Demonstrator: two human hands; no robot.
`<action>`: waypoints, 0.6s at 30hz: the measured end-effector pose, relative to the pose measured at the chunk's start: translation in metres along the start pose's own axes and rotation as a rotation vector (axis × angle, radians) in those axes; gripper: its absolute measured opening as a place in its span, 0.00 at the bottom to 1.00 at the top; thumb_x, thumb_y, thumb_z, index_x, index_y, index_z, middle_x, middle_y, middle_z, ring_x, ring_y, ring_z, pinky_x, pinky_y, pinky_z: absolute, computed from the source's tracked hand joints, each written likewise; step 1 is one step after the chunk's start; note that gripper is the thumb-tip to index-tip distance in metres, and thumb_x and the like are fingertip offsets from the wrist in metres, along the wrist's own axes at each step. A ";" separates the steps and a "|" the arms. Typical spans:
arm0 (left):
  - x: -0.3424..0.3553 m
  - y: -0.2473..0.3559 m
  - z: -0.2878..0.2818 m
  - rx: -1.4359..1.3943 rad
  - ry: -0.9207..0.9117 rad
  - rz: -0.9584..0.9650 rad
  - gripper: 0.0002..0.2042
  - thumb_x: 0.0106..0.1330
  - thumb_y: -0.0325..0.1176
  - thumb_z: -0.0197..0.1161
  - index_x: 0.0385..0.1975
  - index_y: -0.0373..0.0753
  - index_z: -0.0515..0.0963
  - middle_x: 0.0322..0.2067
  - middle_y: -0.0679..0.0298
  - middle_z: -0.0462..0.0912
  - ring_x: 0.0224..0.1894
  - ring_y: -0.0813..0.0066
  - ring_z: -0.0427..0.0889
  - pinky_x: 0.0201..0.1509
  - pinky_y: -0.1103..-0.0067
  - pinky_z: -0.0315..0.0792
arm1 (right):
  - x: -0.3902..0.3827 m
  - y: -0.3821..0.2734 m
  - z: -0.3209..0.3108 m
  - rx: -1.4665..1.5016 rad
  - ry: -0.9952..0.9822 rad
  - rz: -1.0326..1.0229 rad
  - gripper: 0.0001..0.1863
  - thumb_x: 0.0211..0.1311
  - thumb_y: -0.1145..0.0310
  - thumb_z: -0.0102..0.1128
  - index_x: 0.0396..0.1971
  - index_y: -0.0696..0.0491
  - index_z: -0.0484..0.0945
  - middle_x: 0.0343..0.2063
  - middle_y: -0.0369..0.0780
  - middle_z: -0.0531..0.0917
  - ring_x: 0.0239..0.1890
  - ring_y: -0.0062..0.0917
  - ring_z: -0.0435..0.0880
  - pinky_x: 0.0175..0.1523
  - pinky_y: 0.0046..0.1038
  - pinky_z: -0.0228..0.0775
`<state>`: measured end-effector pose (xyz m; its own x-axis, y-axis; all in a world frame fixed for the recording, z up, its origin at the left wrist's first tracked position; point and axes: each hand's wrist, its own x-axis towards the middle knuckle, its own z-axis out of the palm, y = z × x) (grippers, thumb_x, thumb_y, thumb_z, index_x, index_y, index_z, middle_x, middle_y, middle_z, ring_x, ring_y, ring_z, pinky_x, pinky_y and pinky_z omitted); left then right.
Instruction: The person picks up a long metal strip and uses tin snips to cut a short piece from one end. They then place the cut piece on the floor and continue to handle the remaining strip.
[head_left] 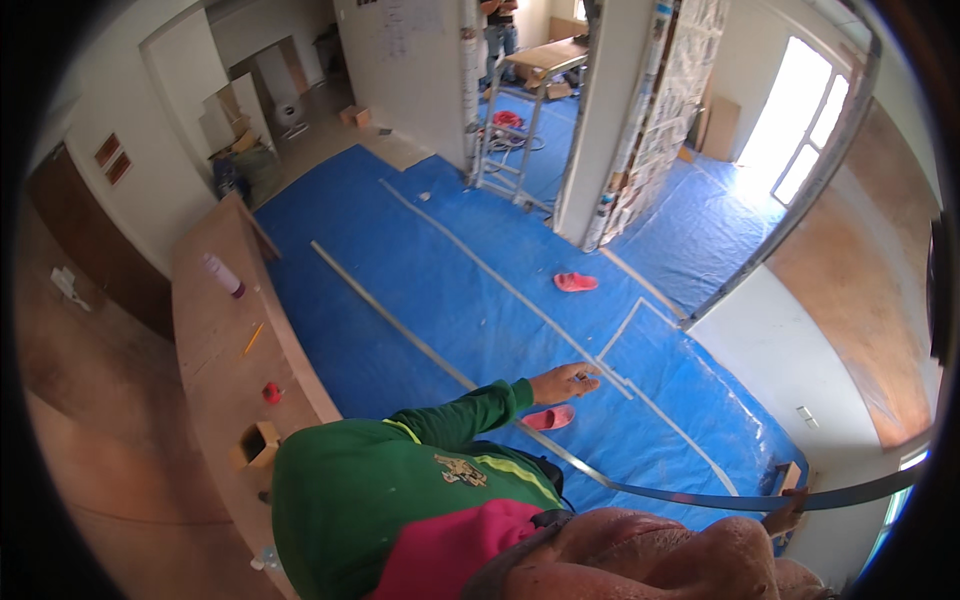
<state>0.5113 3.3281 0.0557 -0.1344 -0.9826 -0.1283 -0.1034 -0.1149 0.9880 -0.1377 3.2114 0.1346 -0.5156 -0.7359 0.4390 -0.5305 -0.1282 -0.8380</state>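
My left hand (565, 384) reaches out over the blue floor sheet (480, 300), its arm in a green sleeve. The fingers are loosely stretched and a little apart, with nothing visible in them. Low on the right, my right hand (786, 515) is closed round a long narrow metal bar (850, 497). This bar appears to run on past my body toward the upper left, above or along the sheet. Much of the right hand is hidden. A small wooden piece (790, 478) shows beside it. Under my left hand lies a pink slipper (548, 417).
Another pink slipper (575, 282) lies farther off. A wooden bench (215, 340) on my left carries a purple bottle (224, 276), a yellow pencil (254, 338) and a red tape measure (271, 392). A metal trestle (515, 150) stands in the doorway, with a person (498, 40) beyond.
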 end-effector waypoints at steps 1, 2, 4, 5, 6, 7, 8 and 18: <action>-0.008 0.001 -0.006 0.028 0.004 -0.030 0.31 0.79 0.53 0.59 0.71 0.35 0.68 0.51 0.57 0.78 0.53 0.70 0.79 0.61 0.73 0.74 | -0.029 -0.018 0.023 0.063 -0.059 -0.042 0.20 0.83 0.56 0.49 0.34 0.56 0.79 0.34 0.38 0.80 0.39 0.27 0.77 0.55 0.34 0.71; -0.018 0.005 -0.011 -0.035 -0.008 0.033 0.31 0.79 0.53 0.59 0.71 0.35 0.67 0.51 0.57 0.78 0.54 0.70 0.79 0.63 0.73 0.73 | -0.059 -0.037 0.042 0.110 -0.095 -0.052 0.19 0.83 0.58 0.48 0.34 0.56 0.78 0.34 0.38 0.78 0.39 0.27 0.76 0.56 0.34 0.70; -0.033 0.021 -0.021 -0.121 -0.019 0.132 0.33 0.79 0.53 0.59 0.73 0.36 0.65 0.51 0.57 0.77 0.56 0.70 0.78 0.65 0.72 0.72 | -0.124 -0.077 0.089 0.271 -0.245 -0.192 0.14 0.81 0.65 0.50 0.37 0.58 0.79 0.40 0.40 0.80 0.46 0.29 0.77 0.59 0.38 0.70; -0.039 0.032 -0.028 -0.142 -0.042 0.167 0.38 0.77 0.58 0.59 0.75 0.36 0.60 0.57 0.56 0.76 0.63 0.67 0.76 0.69 0.68 0.70 | -0.160 -0.097 0.119 0.321 -0.273 -0.277 0.10 0.79 0.69 0.52 0.39 0.59 0.79 0.42 0.41 0.80 0.49 0.30 0.78 0.60 0.39 0.70; -0.048 0.042 -0.029 -0.151 0.018 0.224 0.39 0.77 0.59 0.58 0.76 0.36 0.59 0.60 0.53 0.75 0.66 0.63 0.75 0.70 0.67 0.70 | -0.198 -0.117 0.150 0.362 -0.282 -0.386 0.08 0.77 0.72 0.54 0.42 0.60 0.80 0.45 0.42 0.81 0.52 0.30 0.78 0.61 0.39 0.71; -0.055 0.051 -0.031 -0.156 0.079 0.296 0.40 0.77 0.60 0.57 0.76 0.36 0.58 0.63 0.50 0.74 0.68 0.60 0.73 0.71 0.66 0.70 | -0.239 -0.137 0.176 0.501 -0.322 -0.102 0.08 0.73 0.78 0.58 0.47 0.60 0.81 0.47 0.43 0.82 0.54 0.31 0.80 0.61 0.38 0.72; -0.061 0.058 -0.034 -0.162 0.137 0.368 0.40 0.76 0.61 0.56 0.76 0.36 0.57 0.66 0.47 0.73 0.71 0.57 0.72 0.72 0.65 0.70 | -0.274 -0.155 0.202 0.480 -0.450 0.010 0.12 0.70 0.79 0.61 0.52 0.60 0.80 0.48 0.42 0.83 0.51 0.29 0.80 0.57 0.35 0.74; -0.126 -0.060 -0.199 -0.936 1.260 0.181 0.40 0.72 0.76 0.41 0.41 0.37 0.76 0.25 0.64 0.71 0.27 0.67 0.75 0.37 0.66 0.78 | -0.526 -0.144 0.415 -0.127 -1.535 -0.454 0.22 0.56 0.62 0.71 0.45 0.59 0.75 0.41 0.57 0.85 0.48 0.55 0.84 0.54 0.49 0.76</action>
<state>0.7309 3.4294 0.0297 0.8444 -0.4240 -0.3274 0.5070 0.4351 0.7441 0.4890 3.3409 -0.1097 0.7813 -0.6037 -0.1587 -0.5345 -0.5156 -0.6697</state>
